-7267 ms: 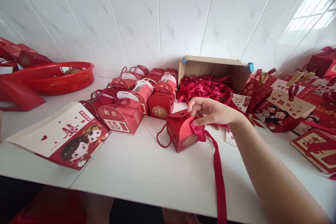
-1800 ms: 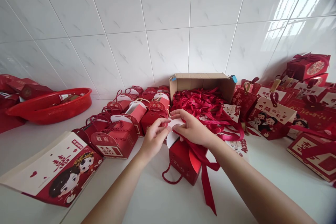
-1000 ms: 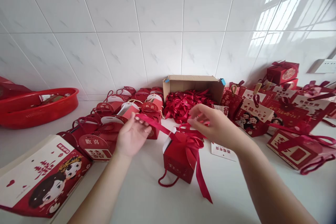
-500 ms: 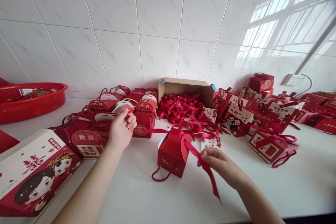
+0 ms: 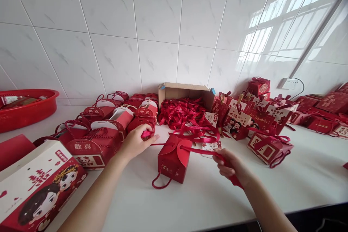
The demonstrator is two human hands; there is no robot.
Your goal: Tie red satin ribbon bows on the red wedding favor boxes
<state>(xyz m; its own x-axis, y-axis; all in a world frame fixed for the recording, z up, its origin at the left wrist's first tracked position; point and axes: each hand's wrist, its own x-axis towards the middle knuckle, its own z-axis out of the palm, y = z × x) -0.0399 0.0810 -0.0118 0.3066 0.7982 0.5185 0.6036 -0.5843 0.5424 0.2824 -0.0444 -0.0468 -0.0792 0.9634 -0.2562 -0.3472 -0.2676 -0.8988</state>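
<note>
Nearest to us, our right hand is closed round one end of a red satin ribbon, whose tail runs out under the wrist. Our left hand pinches the other end in curled fingers. Between them, on the white countertop, stands the small red cardboard gift box with rounded flaps, its red cord handle lying loose in front. The ribbon runs taut from each hand to the top of the box, where the flaps meet.

We judge that the pull should be even on both sides and level with the flaps, so the box neither tips nor slides toward one hand; a box this light will resist little. We would hold the satin flat, not twisted, and grip it firmly, since satin slips.

Just beside the left hand sits a cluster of red handled gift boxes, near enough to snag. At the left edge lies a large white-and-red box printed with a cartoon couple. To the right, well apart, rests a ribbon-tied red box. Farther back an open brown cardboard carton spills loose red ribbons, a red plastic basin sits far left, and the white tiled wall rises behind.
</note>
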